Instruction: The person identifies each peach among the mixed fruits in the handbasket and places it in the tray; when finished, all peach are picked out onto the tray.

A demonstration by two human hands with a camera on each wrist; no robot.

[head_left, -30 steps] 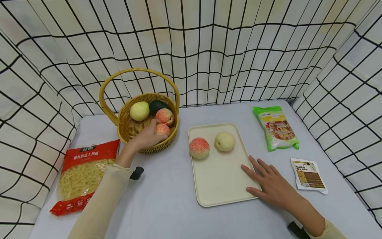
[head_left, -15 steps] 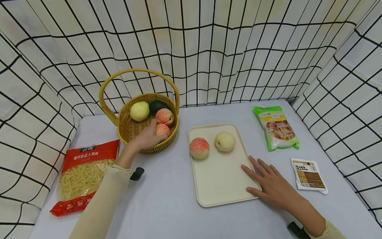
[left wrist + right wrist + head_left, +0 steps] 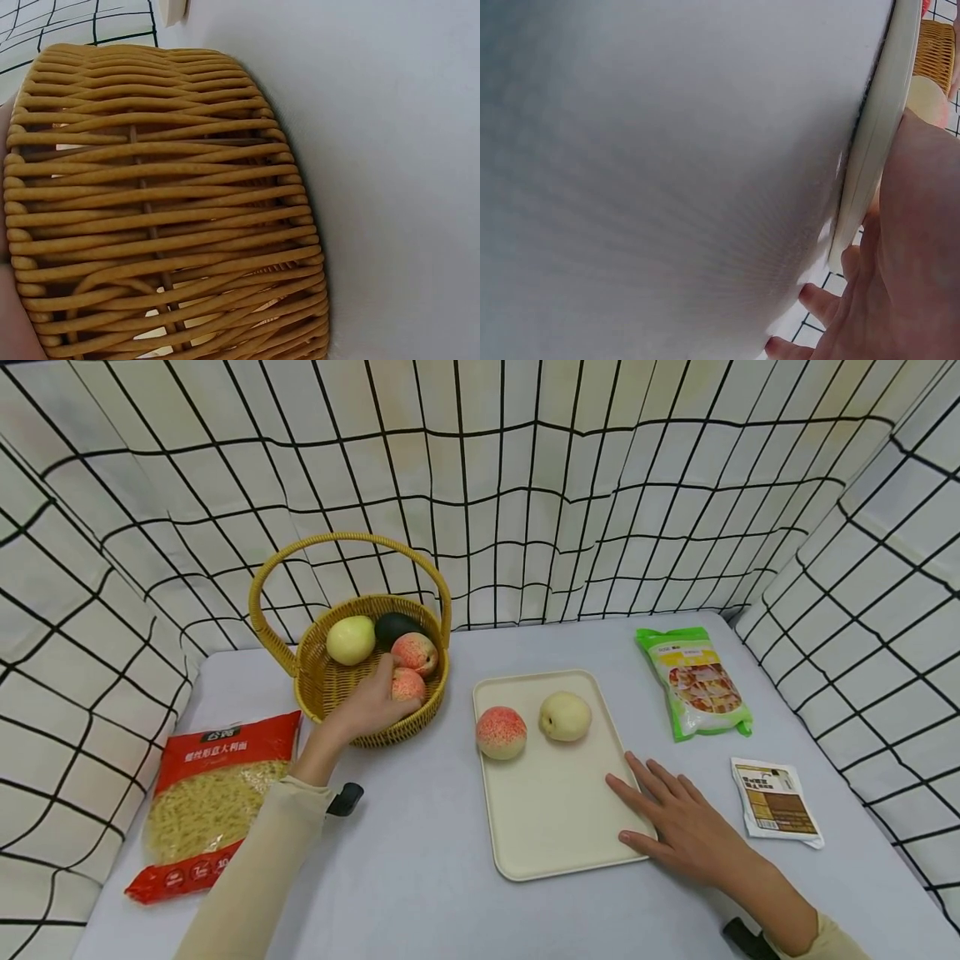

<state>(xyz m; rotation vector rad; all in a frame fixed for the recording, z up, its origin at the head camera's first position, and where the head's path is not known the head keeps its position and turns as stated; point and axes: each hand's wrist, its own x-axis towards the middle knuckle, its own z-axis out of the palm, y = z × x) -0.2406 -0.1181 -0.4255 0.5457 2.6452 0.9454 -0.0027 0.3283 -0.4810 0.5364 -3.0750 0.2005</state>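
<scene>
My left hand [image 3: 372,700] reaches over the near rim of a yellow wicker basket [image 3: 318,683] and grips a red-speckled peach [image 3: 408,685], thumb on its near side. Behind that fruit lie a second peach [image 3: 415,654], a dark green oval fruit [image 3: 397,628] and a pale yellow-green fruit [image 3: 351,640]. In the left wrist view the woven wall [image 3: 165,187] fills most of the picture and hides the held peach. My right hand [image 3: 678,822] lies with spread fingers over the right edge of a cream tray [image 3: 555,810]. On this tray sit another peach [image 3: 501,732] and a pale yellow fruit [image 3: 565,716].
A red pasta bag [image 3: 217,797] lies at the left, partly under my left sleeve. At the right are a green-edged food bag [image 3: 696,683] and a small white-and-brown packet [image 3: 776,800]. Black-gridded white curtains [image 3: 495,485] surround the table. The basket's tall handle [image 3: 348,535] arches above it.
</scene>
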